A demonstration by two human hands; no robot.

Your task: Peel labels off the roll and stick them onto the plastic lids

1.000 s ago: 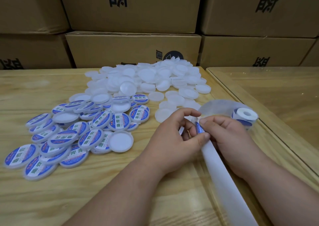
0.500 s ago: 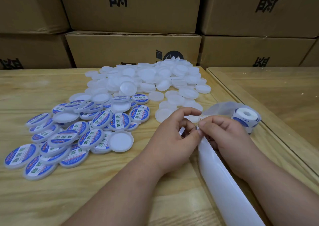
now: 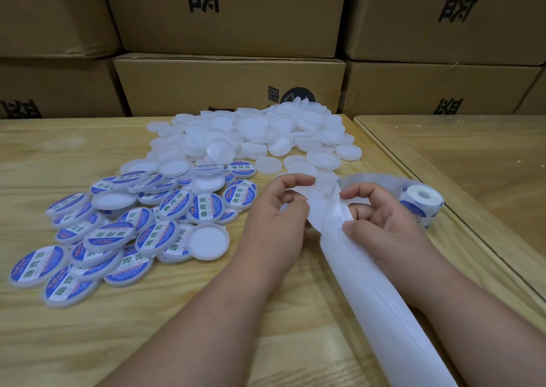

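The label roll point(image 3: 421, 202) lies on the table at the right. Its white backing strip point(image 3: 369, 292) loops from the roll to my hands and runs down toward me. My right hand point(image 3: 384, 224) pinches this strip between thumb and fingers. My left hand point(image 3: 277, 218) pinches a pale peeled label point(image 3: 314, 208), held beside the strip with its printed face turned away. Plain white lids point(image 3: 266, 138) are heaped at the back of the table. Lids with blue and white labels point(image 3: 153, 227) lie piled at the left.
Stacked cardboard boxes point(image 3: 230, 85) form a wall behind the wooden table point(image 3: 206, 327). A second table with a glass top point(image 3: 472, 165) adjoins on the right, its raised edge just beyond the roll.
My hands have drawn apart. The label has come off the backing strip into my left hand, and its blue print no longer shows. The roll shifted slightly right.
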